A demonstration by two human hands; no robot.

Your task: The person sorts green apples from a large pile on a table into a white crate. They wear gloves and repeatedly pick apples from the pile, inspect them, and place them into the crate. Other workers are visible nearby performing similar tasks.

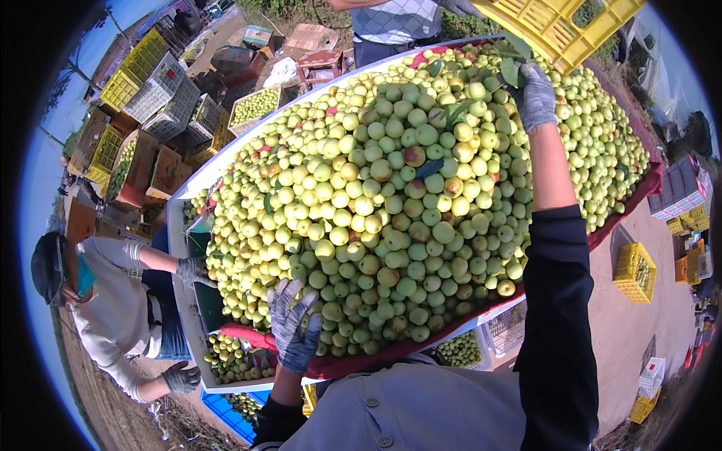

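Fruit (391, 203) lies heaped in a white trough (197, 183); the left hand (293, 325) is at its near edge, fingers loosely spread, nothing visibly gripped; the right hand (535, 99) reaches across near a yellow crate (556, 36), fingers partly hidden by the leaf (510, 72); I can't tell its grip.

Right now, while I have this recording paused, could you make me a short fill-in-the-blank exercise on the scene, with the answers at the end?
1. The left hand and the right hand both wear gray ____.
2. The crate nearest the right hand is coloured ____.
3. The cloth along the near edge of the fruit pile is coloured ____.
4. The co-worker in the cap is on the picture's ____ side.

Missing words: gloves; yellow; red; left.
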